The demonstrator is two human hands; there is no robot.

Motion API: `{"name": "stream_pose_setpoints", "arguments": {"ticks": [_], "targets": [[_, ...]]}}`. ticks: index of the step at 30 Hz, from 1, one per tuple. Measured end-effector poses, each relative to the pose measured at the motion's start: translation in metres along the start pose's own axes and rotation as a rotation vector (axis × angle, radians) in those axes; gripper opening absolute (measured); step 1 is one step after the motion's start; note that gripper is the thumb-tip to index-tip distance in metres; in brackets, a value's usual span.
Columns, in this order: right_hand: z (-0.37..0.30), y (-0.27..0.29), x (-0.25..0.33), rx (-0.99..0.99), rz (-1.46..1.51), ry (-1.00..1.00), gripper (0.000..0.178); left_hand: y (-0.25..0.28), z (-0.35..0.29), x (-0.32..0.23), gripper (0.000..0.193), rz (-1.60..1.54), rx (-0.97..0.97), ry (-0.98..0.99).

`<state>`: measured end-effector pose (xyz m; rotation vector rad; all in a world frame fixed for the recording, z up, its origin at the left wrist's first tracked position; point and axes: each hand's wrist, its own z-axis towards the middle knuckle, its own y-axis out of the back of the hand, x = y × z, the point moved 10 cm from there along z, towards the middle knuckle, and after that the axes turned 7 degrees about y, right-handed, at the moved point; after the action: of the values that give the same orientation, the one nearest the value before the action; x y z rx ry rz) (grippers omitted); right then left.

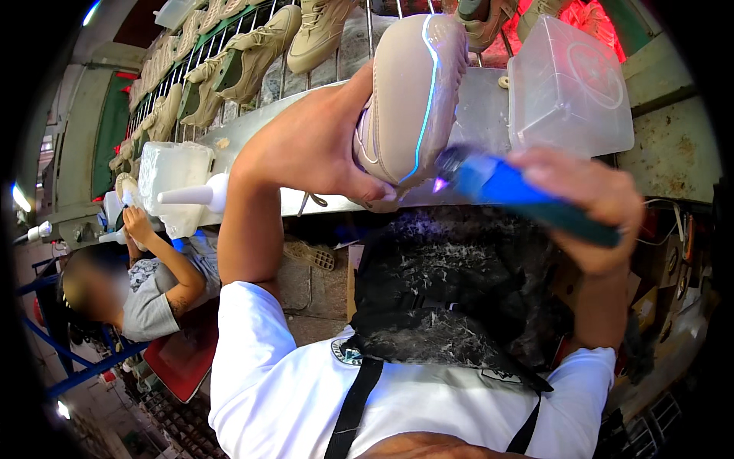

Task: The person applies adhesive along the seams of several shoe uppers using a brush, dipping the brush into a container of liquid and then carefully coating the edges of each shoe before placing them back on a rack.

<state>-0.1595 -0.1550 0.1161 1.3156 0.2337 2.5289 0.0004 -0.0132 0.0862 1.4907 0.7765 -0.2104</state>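
Observation:
My left hand point(310, 141) grips a beige sneaker point(401, 99), thumb near its lower end and the fingers partly hidden behind it. A bright blue line runs lengthwise along the shoe, beside a glossy band. My right hand point(592, 203), slightly blurred, is closed around a blue and dark flashlight point(508, 183). The head of this light, with a violet glow at its tip, is close to the lower right side of the shoe. I cannot tell whether the two touch.
Beige shoes point(264, 57) stand on a wire rack beyond the metal ledge point(485, 115). A translucent plastic container point(569, 92) is at right. At left are a whitish crusted container point(174, 176) and a white nozzle bottle point(195, 196). Another person point(164, 298) works at far left, holding a shoe.

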Motion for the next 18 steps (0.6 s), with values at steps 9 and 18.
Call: {"name": "stream_pose_setpoints", "arguments": {"ticks": [9,18], "targets": [[0.035,0.038,0.032,0.139,-0.187,0.033,0.041,-0.008,-0.001,-0.012,0.100,0.020,0.124,0.094],[0.023,0.007,0.032,0.275,-0.357,0.129,0.031,-0.005,0.008,-0.009,0.106,0.025,0.010,-0.086]]}}
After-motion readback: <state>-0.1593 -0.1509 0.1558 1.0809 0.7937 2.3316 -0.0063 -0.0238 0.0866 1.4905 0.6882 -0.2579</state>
